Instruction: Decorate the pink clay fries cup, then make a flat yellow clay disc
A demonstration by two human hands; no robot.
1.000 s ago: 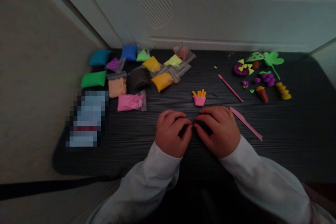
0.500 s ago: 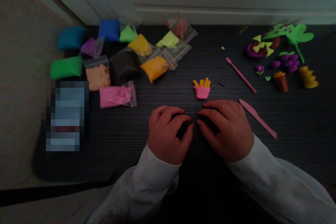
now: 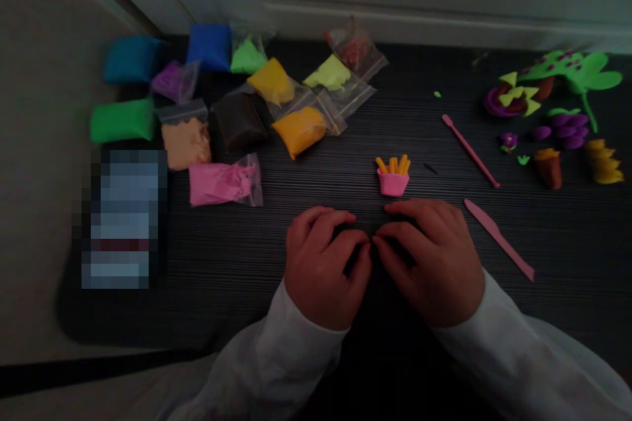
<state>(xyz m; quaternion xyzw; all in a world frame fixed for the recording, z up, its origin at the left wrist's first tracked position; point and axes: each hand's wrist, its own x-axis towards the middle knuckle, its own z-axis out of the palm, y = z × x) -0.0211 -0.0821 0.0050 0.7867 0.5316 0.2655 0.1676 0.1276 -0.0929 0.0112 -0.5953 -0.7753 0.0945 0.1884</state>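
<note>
Low over the dark table, my left hand [image 3: 328, 266] is closed, its thumb and index fingertips pinched together. Facing it, my right hand [image 3: 432, 263] makes a similar pinch, and the fingertips of the two hands nearly meet. Whatever lies between them is too small and dark to make out. Just beyond the hands stands a tiny pink clay box of yellow fries [image 3: 393, 181]. Right of it lies a thin dark sliver [image 3: 431, 168]. A pink modelling knife [image 3: 498, 239] rests beside my right hand, and a slim pink modelling tool [image 3: 471, 150] lies farther back.
Bags of coloured clay, including pink [image 3: 217, 184], orange [image 3: 299, 130] and black [image 3: 239, 122], spread across the back left. A phone [image 3: 121, 217] with a blurred screen lies at left. Several clay models, among them purple grapes [image 3: 567, 128] and a brown cone [image 3: 549, 168], sit at right.
My thumb and index fingertips have come closer together on each hand, and the hands sit slightly nearer each other. The whole view has shifted a little; the objects stay in place.
</note>
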